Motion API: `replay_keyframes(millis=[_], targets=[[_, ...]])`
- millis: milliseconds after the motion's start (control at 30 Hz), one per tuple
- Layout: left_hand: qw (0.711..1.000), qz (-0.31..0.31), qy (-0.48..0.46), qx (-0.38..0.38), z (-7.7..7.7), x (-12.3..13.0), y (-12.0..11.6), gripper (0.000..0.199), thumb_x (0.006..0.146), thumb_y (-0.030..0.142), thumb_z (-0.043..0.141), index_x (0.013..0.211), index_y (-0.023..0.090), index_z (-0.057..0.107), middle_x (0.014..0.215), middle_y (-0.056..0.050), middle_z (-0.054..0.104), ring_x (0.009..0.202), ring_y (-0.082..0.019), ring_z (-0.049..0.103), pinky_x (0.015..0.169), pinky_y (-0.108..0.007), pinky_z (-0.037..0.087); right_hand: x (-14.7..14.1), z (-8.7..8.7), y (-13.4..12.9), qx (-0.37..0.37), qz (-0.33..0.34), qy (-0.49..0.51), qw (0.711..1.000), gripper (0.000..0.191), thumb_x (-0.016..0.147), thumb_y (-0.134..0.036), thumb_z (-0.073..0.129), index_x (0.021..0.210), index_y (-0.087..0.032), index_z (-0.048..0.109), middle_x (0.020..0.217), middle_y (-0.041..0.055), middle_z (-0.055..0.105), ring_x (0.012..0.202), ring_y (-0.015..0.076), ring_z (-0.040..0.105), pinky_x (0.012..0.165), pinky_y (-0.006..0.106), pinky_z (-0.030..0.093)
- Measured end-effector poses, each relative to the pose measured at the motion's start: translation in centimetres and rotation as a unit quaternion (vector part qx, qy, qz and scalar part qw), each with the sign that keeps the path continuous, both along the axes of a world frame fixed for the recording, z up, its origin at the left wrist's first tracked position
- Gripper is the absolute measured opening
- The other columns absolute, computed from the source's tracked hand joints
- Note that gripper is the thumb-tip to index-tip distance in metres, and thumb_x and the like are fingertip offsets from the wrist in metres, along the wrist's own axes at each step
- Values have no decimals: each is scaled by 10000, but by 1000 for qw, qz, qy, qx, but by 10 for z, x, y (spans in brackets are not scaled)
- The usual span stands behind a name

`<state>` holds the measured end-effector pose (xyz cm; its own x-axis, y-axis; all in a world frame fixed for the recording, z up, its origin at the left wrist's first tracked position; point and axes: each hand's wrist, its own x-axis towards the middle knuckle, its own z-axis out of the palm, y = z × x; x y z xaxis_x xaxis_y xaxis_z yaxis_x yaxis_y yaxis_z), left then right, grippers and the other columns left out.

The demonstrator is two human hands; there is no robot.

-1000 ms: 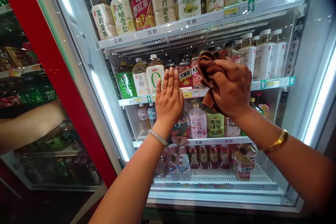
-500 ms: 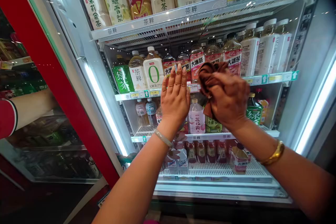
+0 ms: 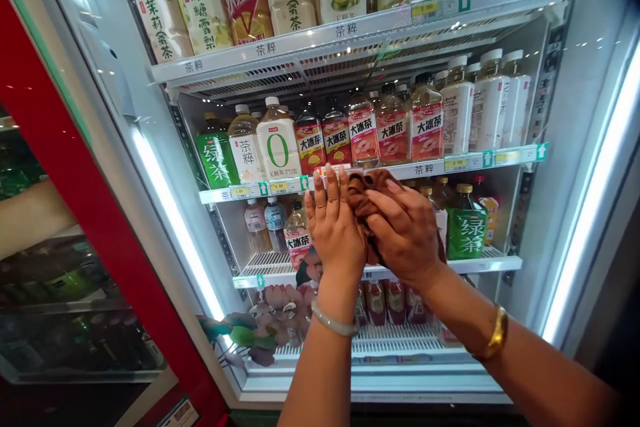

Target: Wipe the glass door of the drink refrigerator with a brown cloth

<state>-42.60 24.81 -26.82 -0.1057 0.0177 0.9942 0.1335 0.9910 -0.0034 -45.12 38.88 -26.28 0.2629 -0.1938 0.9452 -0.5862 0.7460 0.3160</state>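
My left hand is open, fingers straight and held flat before the bottles, seemingly against a clear glass door whose surface barely shows. Right beside it, my right hand grips a bunched brown cloth. The cloth lies close to the left fingers, and part of it is hidden under my right hand. Behind both hands is a lit drinks fridge, with a row of red-labelled iced tea bottles just above my fingers. A shelf edge with price tags runs behind the cloth.
More bottles stand on the upper shelf and lower shelves, including a green tea bottle at right. A red frame slants down the left. Pink flowers show on or in the glass. Another forearm, perhaps reflected, enters at left.
My right hand and the cloth have moved left and down, close beside my left hand. My left hand sits lower in view. More of the iced tea bottles and the flowers now show.
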Motion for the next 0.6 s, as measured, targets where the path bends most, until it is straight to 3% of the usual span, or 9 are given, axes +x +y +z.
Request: replay_keyframes(millis=[67, 167, 267, 400, 533, 600], targets=[[1000, -7, 8, -7, -12, -1, 1, 607, 1053, 183, 453, 1648, 159, 335, 1692, -108, 359, 1650, -207, 107, 1372, -477, 124, -1, 8, -2, 15, 5, 3, 1000, 90, 956, -226, 661, 1012, -255, 725, 1315, 33, 724, 1336, 250, 571, 1170, 444, 463], [1000, -2, 6, -1, -21, 0, 4, 647, 1055, 189, 475, 1668, 193, 265, 1695, -83, 365, 1651, -196, 90, 1376, -468, 98, -6, 12, 11, -36, 6, -22, 999, 145, 950, -191, 656, 1058, -258, 727, 1387, 38, 686, 1369, 267, 565, 1172, 464, 468], [1000, -3, 8, 15, -22, 0, 12, 686, 1059, 190, 473, 1679, 235, 185, 1710, -63, 336, 1651, -179, 76, 1376, -468, 84, -6, -16, 23, -106, 12, -51, 993, 193, 911, -124, 686, 1054, -248, 718, 1371, 57, 678, 1373, 295, 569, 1162, 500, 486], [999, -8, 1, 46, -30, -5, 31, 693, 1063, 193, 421, 1686, 217, 118, 1733, -70, 259, 1650, -179, 15, 1372, -481, 33, 4, -61, 19, -91, 23, -81, 992, 169, 891, -115, 718, 1001, -243, 715, 1290, 62, 712, 1381, 300, 560, 1161, 520, 505], [999, -21, -6, 36, -45, -9, 43, 698, 1052, 185, 393, 1692, 210, 116, 1740, -64, 229, 1651, -201, 24, 1368, -481, 20, -1, -62, 35, -43, 47, -78, 995, 144, 901, -143, 717, 987, -257, 721, 1321, 30, 705, 1359, 270, 586, 1178, 501, 508], [999, -25, -23, 18, -49, -9, 44, 718, 1046, 198, 427, 1693, 210, 116, 1747, -59, 217, 1653, -214, 12, 1365, -490, 0, -9, -58, 52, -71, 54, -77, 993, 163, 889, -137, 720, 1000, -257, 731, 1343, 35, 693, 1344, 278, 596, 1167, 516, 511]])
